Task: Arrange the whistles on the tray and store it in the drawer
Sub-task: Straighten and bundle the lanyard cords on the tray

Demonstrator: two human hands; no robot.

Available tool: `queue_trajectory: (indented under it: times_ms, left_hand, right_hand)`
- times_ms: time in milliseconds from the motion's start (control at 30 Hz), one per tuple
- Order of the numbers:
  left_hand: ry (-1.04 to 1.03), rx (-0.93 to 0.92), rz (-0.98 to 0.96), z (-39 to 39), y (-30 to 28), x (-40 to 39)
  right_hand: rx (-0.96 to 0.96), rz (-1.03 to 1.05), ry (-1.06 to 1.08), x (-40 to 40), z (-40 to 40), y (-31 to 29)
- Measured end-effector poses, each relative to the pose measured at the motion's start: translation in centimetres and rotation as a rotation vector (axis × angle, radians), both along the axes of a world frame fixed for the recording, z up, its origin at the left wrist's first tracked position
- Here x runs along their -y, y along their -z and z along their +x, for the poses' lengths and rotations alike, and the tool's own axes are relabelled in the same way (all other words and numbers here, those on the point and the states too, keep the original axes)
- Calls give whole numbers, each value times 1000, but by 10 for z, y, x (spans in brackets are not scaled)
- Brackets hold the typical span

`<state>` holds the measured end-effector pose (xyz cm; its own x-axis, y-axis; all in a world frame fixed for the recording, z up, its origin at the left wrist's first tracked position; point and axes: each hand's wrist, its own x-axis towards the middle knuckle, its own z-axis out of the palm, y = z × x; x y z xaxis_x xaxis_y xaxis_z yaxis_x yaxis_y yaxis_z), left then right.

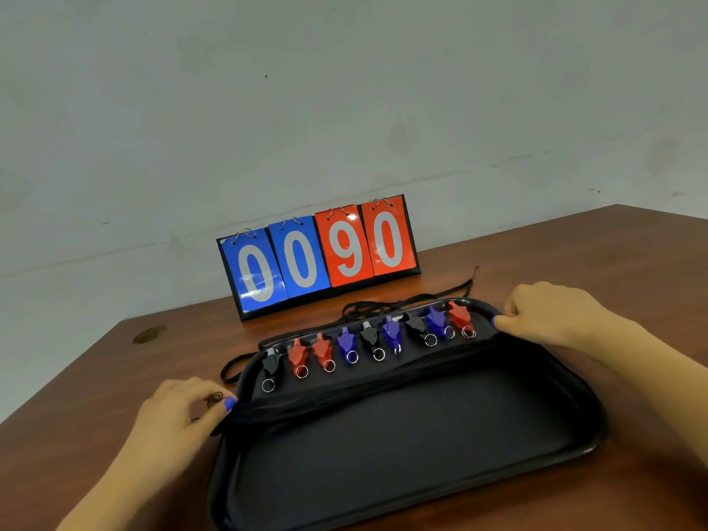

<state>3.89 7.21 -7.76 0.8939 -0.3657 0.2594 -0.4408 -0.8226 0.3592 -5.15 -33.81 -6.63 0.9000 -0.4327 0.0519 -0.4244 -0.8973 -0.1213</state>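
The black tray (402, 446) is lying lower centre of the frame, long axis running left–right, whistles (367, 341) lined in one row along its far edge, rings facing the person. Left hand (180, 410) is curling onto the left rim, right hand (551, 318) gripping the upper-right rim — both touching, equally near. Lanyard cords (387, 306) are trailing behind toward the scoreboard (318, 254). No drawer showing.

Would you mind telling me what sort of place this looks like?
Probably a sports equipment room or office: a flip scoreboard stands on a wooden table against a bare wall, and a tray holds a row of whistles that both hands grip.
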Motion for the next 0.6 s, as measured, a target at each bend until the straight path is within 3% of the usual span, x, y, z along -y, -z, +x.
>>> queue_trajectory:
  times_ms: [400, 600]
  left_hand:
    - [45, -5, -22, 1, -2, 0]
    - [-22, 72, -19, 0, -5, -1]
  right_hand:
    - [106, 46, 5, 6, -5, -6]
    - [195, 56, -117, -3, -6, -9]
